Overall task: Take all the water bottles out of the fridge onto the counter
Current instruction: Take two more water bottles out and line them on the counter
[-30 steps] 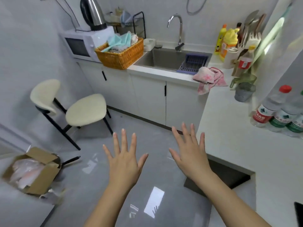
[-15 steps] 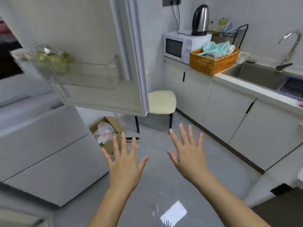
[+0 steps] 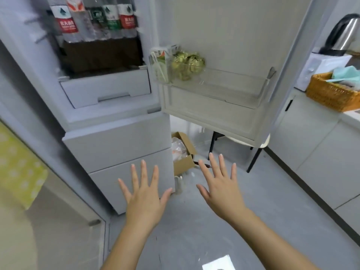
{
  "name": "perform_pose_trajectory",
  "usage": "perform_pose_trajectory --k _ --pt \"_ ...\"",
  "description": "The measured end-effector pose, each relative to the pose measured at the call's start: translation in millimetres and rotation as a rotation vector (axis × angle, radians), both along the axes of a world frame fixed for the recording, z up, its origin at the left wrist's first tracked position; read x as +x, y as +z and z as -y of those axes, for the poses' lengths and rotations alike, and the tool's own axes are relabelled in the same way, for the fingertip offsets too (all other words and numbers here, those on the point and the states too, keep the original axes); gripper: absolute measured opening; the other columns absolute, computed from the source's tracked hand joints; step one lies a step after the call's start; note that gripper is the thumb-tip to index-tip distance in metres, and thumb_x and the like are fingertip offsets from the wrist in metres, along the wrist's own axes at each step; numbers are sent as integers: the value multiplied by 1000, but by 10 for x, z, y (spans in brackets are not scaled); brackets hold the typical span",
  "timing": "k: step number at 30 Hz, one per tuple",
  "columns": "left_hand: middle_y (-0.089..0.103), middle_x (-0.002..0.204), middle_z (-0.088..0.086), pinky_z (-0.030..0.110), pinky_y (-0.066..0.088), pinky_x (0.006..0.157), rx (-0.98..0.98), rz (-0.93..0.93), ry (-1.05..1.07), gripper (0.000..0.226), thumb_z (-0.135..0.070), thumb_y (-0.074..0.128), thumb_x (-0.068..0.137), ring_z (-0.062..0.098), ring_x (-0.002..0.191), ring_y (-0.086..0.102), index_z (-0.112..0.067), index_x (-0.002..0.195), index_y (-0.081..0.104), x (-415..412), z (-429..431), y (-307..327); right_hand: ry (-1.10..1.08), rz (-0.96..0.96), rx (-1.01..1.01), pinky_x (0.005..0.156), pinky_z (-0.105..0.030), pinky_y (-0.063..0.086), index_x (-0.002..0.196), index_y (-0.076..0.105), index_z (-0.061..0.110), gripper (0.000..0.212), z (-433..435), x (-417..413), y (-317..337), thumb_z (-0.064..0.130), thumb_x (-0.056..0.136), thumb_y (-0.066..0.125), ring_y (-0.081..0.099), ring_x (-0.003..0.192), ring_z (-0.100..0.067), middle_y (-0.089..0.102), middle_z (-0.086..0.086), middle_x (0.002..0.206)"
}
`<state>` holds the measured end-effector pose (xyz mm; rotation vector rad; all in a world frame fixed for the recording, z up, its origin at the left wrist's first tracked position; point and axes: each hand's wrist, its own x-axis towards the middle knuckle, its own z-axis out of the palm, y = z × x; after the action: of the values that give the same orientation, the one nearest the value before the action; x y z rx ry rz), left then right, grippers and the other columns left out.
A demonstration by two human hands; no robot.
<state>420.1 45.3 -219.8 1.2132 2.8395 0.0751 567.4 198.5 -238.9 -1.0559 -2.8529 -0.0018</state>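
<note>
Left hand (image 3: 145, 197) and right hand (image 3: 222, 190) hover spread, empty; best grip one water bottle (image 3: 67, 22) mid-body at the fridge (image 3: 116, 141) shelf's front edge.

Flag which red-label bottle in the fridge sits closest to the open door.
The red-label bottle at the row's right end, beside a green-label bottle; the red-label bottle at the left end stands farthest from the door.
</note>
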Motion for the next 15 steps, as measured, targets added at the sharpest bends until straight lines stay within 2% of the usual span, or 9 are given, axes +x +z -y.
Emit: perform_pose_trajectory --k 4,6,8,11,14,15 --pt "-36 153 7 65 -14 111 9 -1 58 78 -68 12 91 32 137 -40 -26 152 -16 -283 90 -32 53 -7 -13 107 -66 34 148 33 24 65 2 -329 -28 55 91 31 31 143 -39 38 -13 155" --pt "-36 153 6 64 -17 110 17 -17 81 82 -74 2 86 31 137 -40 -26 150 -19 -458 101 -56 76 -7 -26 104 -66 37 147 34 24 65 -33 -547 -37 55 90 34 33 143 -39 39 -13 154" --pt "-37 152 5 61 -21 107 26 -41 96 88 -75 -12 75 30 136 -41 -26 147 -20 -646 85 -75 118 -26 -18 105 -66 36 147 35 25 66 -89 -808 -53 54 89 44 32 143 -39 37 -13 155" --pt "-38 150 4 57 -29 103 43 -53 138 92 -73 -17 69 27 136 -42 -26 148 -18 -986 11 -66 213 -78 -6 106 -67 31 148 32 25 75 -216 -1287 -44 51 85 64 31 143 -40 35 -15 156" --pt "-40 150 3 61 -21 109 56 -65 200 88 -73 -17 69 27 136 -42 -27 143 -25 -1399 -115 7 275 -102 -10 106 -67 32 150 30 23 79 -398 -1833 70 49 84 67 32 143 -41 35 -16 156" --pt "-40 150 4 62 -19 110 61 -68 220 87 -73 -17 68 28 136 -42 -27 142 -26 -1545 -161 34 295 -107 -14 110 -66 27 152 25 24 78 -463 -2011 135 49 88 62 24 146 -40 28 -15 159"
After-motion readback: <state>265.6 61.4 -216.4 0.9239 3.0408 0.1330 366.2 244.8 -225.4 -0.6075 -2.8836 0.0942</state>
